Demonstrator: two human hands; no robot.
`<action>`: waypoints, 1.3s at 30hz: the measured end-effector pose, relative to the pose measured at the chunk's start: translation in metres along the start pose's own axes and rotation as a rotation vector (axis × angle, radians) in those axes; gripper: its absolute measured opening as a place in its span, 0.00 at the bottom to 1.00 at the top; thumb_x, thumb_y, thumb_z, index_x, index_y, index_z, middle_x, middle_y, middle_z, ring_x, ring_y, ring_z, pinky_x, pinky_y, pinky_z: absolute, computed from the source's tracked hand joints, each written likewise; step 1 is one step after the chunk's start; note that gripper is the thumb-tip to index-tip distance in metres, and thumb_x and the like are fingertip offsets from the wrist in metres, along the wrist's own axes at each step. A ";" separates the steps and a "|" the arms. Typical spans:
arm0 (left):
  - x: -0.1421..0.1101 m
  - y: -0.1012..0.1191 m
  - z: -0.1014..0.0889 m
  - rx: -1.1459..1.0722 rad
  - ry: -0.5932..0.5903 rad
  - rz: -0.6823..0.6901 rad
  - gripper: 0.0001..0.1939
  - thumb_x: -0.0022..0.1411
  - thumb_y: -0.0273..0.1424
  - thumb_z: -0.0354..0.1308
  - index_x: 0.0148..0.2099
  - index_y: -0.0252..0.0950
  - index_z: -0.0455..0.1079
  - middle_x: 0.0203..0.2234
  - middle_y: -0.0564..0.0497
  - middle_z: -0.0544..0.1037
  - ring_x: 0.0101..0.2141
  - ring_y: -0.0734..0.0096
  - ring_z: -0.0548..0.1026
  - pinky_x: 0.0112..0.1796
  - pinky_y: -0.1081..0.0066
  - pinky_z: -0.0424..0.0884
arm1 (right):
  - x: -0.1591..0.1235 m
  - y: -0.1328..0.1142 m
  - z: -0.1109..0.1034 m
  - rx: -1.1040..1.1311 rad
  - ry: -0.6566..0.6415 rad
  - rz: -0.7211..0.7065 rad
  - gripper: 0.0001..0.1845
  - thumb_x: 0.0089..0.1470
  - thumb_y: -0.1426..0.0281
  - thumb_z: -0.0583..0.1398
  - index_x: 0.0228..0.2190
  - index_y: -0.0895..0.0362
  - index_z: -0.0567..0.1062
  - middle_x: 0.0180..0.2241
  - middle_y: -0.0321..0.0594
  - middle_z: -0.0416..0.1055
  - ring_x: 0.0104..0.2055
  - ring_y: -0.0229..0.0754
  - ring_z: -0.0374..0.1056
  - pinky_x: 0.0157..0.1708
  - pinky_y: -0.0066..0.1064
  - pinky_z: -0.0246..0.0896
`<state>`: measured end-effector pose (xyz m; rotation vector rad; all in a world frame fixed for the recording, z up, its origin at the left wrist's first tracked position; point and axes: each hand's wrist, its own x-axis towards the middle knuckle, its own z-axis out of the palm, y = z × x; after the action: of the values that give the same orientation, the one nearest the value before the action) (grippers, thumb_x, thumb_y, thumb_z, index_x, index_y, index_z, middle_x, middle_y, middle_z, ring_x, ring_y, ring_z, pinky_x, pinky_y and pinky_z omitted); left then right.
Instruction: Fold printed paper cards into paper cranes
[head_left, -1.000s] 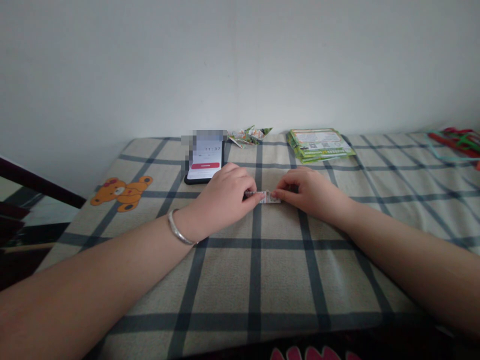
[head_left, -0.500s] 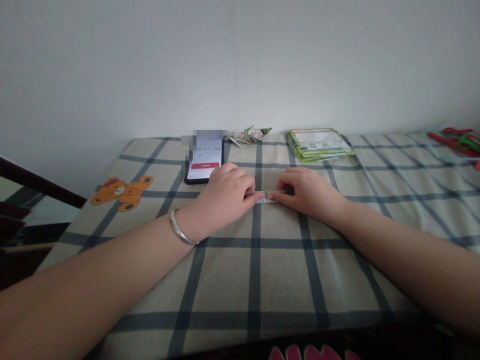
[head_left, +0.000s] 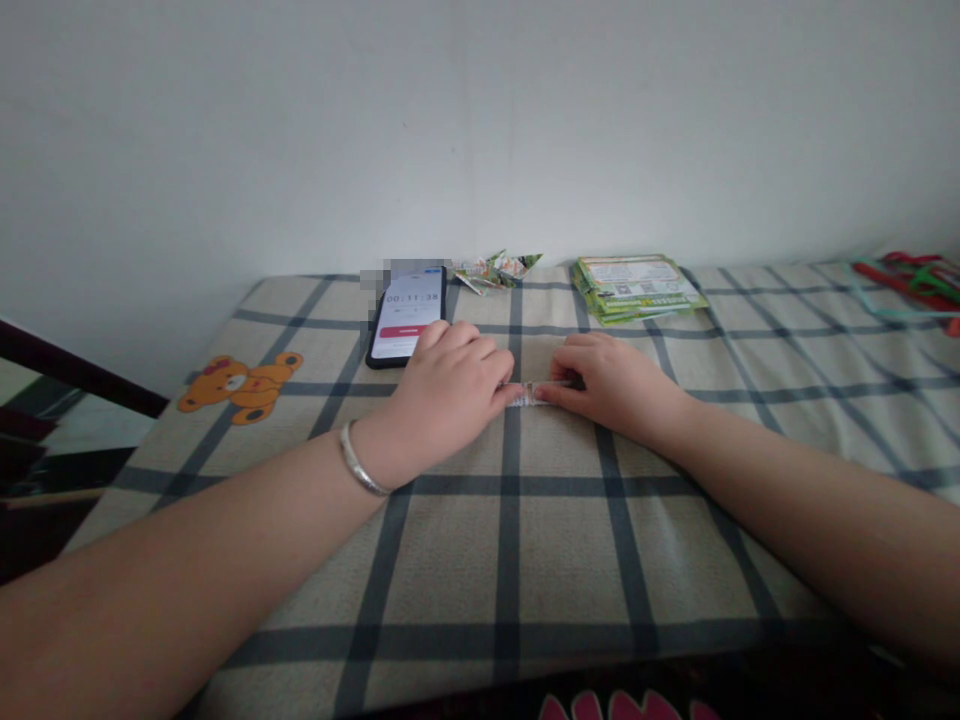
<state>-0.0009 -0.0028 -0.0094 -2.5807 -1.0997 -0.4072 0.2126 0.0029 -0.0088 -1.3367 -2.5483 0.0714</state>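
Between my two hands, low over the checked tablecloth, is a narrow strip of folded printed paper [head_left: 526,394]. My left hand [head_left: 459,390], with a silver bangle at the wrist, is closed with thumb and fingers on the strip's left end. At the other end my right hand [head_left: 609,378] pinches it, thumb pointing left. Only the middle of the strip shows; my fingers cover its ends. Just behind my left hand lies a phone [head_left: 407,315] with a timer on its screen.
Near the wall sit a folded green paper piece [head_left: 499,270] and a stack of green printed sheets [head_left: 641,288]. A bear cutout [head_left: 241,385] lies left on the checked tablecloth [head_left: 570,560]. Colourful items [head_left: 911,285] are at the far right, a dark chair [head_left: 75,365] at the left.
My left hand has shifted very slightly on the strip, its thumb drawn a little to the left. My right hand stays nearly still, keeping its pinch.
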 end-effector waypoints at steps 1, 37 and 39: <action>0.000 0.000 0.000 0.002 0.001 0.001 0.12 0.64 0.39 0.58 0.34 0.36 0.70 0.32 0.46 0.76 0.40 0.57 0.68 0.40 0.59 0.59 | 0.000 0.000 0.000 0.002 -0.001 -0.004 0.14 0.57 0.61 0.60 0.26 0.56 0.68 0.28 0.39 0.68 0.32 0.42 0.62 0.33 0.32 0.52; -0.004 -0.006 -0.013 -0.159 -0.205 0.332 0.12 0.67 0.24 0.51 0.47 0.34 0.74 0.41 0.46 0.75 0.44 0.65 0.72 0.48 0.64 0.72 | -0.015 -0.010 -0.016 -0.028 -0.025 -0.390 0.17 0.60 0.79 0.53 0.43 0.56 0.79 0.35 0.42 0.74 0.38 0.41 0.67 0.41 0.32 0.61; -0.005 -0.006 -0.012 -0.153 -0.213 0.329 0.12 0.67 0.24 0.51 0.48 0.34 0.73 0.42 0.46 0.75 0.45 0.64 0.72 0.49 0.64 0.71 | -0.016 -0.011 -0.018 -0.055 -0.057 -0.394 0.16 0.61 0.78 0.53 0.43 0.56 0.79 0.35 0.42 0.73 0.37 0.41 0.67 0.39 0.32 0.62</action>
<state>-0.0103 -0.0064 0.0013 -2.9262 -0.7048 -0.1448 0.2173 -0.0179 0.0073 -0.8367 -2.8277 -0.0369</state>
